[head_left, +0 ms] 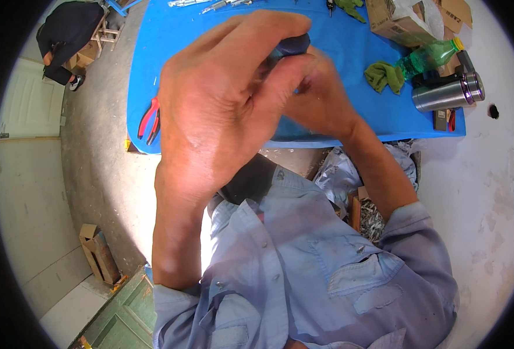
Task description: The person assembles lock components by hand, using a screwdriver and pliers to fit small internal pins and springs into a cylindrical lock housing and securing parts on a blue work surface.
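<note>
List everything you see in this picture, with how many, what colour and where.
table: one, blue top, ahead of the person
tool handle: one, dark blue, between both hands
pliers: one, red handles, table's left edge
bottle: one, green with yellow cap, table's right side
flask: one, steel, lying below the bottle
rag: one, green, left of the bottle
cardboard boxes: tan, table's far right corner
left hand: gripping the tool handle
right hand: behind the left hand, touching the handle
</note>
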`<state>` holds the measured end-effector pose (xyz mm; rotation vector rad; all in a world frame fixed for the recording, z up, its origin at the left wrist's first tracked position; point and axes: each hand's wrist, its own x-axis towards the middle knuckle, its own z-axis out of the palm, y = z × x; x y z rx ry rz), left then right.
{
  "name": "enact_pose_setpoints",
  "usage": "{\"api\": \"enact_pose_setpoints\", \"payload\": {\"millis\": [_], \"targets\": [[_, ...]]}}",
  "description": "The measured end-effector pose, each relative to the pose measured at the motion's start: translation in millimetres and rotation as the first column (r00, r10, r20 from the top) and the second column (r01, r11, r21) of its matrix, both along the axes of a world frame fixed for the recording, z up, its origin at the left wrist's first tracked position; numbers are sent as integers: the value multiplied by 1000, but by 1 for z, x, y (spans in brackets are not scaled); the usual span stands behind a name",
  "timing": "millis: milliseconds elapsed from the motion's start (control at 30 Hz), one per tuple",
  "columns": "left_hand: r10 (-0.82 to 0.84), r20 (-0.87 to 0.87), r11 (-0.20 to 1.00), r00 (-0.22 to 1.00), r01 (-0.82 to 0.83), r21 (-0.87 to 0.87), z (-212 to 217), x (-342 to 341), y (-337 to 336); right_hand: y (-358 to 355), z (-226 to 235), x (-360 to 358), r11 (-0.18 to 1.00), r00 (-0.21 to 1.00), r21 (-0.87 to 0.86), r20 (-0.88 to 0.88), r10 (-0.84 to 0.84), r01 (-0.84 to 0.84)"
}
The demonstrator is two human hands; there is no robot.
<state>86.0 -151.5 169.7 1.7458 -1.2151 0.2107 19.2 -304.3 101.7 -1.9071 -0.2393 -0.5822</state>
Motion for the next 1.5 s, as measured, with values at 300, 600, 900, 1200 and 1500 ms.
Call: {"api": "enact_pose_setpoints", "payload": {"millis": [300,600,900,1200,1500], "targets": [[-39,45,998,998,41,-37,2,-5,-2,18,-12,13,968,988,249,151,-46,7],[420,-368,906,830,-409,110,-54,40,76,22,-15,15,952,988,279,55,-145,124],[681,210,455,701,-631,628,-157,95,155,24,-16,16,960,986,258,91,-139,112],[664,173,482,727,-594,644,-150,95,152,15,-17,17,964,979,218,94,-178,154],[354,-687,928,634,-331,172,-69,57,139,22,-15,15,964,978,218,112,-176,149]]}}
